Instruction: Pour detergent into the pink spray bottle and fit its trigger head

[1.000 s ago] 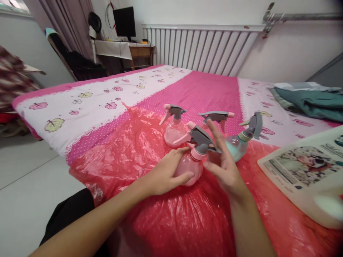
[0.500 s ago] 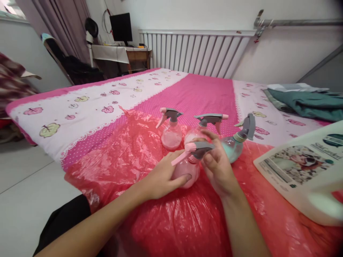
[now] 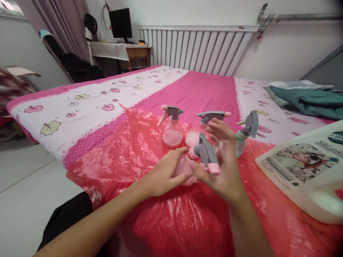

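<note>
Clasping the bottle (image 3: 184, 167), tilted neck-first rightward, in the left hand (image 3: 166, 175), with the right hand (image 3: 227, 171) nearer the sprayer (image 3: 207, 150), curved around it with fingers (image 3: 221, 129) apart.

Slants left arm (image 3: 107, 218) from near left, with left hand (image 3: 164, 175) gripping, thumb (image 3: 181, 179) pointing right. Angles right arm (image 3: 245, 221) from near right, with right hand (image 3: 225, 171) loosely spread, fingers (image 3: 221, 129) bent left above an outstretched thumb (image 3: 201, 172).
</note>
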`<action>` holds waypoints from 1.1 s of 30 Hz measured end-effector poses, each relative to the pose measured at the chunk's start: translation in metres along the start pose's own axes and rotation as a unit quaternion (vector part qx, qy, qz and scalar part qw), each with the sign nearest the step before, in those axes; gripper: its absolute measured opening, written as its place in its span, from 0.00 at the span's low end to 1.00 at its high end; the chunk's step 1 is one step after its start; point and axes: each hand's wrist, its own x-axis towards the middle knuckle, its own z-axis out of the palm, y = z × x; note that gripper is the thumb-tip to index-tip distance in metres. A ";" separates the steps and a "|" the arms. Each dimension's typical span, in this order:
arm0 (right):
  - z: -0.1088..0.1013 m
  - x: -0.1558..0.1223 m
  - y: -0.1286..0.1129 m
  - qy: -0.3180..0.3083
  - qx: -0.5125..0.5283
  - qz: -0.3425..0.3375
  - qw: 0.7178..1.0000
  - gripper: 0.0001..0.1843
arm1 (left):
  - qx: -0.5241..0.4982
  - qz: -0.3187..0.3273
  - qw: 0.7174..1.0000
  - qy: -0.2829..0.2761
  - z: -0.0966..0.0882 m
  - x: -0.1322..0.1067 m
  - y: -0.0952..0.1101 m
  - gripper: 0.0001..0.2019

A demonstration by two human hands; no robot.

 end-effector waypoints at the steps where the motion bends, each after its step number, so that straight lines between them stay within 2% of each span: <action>1: -0.010 0.000 0.005 -0.059 0.025 0.024 0.998 0.47 | 0.003 -0.001 1.000 -0.001 0.000 0.000 0.001 0.35; 2: -0.019 0.001 0.010 -0.111 0.038 0.050 0.992 0.48 | 0.006 -0.001 1.000 -0.002 0.000 0.000 0.001 0.35; 3: -0.028 0.001 0.015 -0.120 0.050 0.055 0.990 0.44 | 0.011 0.000 1.000 -0.002 0.000 0.000 0.002 0.35; 5: -0.042 0.002 0.025 -0.083 0.069 0.092 0.990 0.39 | 0.020 0.000 1.000 -0.002 0.000 0.000 0.002 0.35; 8: -0.048 0.003 0.038 0.021 0.080 0.103 0.991 0.31 | 0.031 -0.005 1.000 -0.003 0.000 0.000 0.002 0.34; 10: -0.043 0.003 0.042 0.077 0.060 0.094 0.991 0.27 | 0.032 -0.004 0.999 -0.004 0.000 0.001 0.002 0.34; 14: -0.018 0.004 0.037 0.129 0.037 0.096 0.986 0.29 | 0.018 -0.001 1.000 -0.003 0.000 0.001 0.003 0.34; 16: -0.004 0.003 0.029 0.169 0.075 0.100 0.978 0.21 | 0.014 0.001 1.000 -0.004 0.000 0.001 0.003 0.34; 17: 0.003 0.003 0.024 0.168 0.101 0.095 0.976 0.17 | 0.011 0.002 1.000 -0.004 0.000 0.002 0.003 0.34; 19: 0.011 0.002 0.016 0.114 0.130 0.082 0.982 0.11 | 0.008 0.006 1.000 0.000 0.001 0.002 0.003 0.34; 22: 0.013 -0.001 0.010 0.007 0.171 0.083 0.982 0.16 | 0.014 0.011 1.000 0.003 0.001 0.002 0.002 0.33; 24: 0.010 -0.003 0.011 -0.043 0.205 0.084 0.974 0.18 | 0.032 0.008 0.999 0.001 0.001 0.001 0.001 0.34; 28: 0.006 -0.006 0.019 -0.047 0.245 0.069 0.966 0.24 | 0.050 -0.011 0.999 -0.013 0.000 0.000 0.001 0.34; 33: 0.007 -0.005 0.021 -0.086 0.305 0.072 0.946 0.38 | 0.000 0.015 1.000 -0.010 -0.001 0.001 0.003 0.33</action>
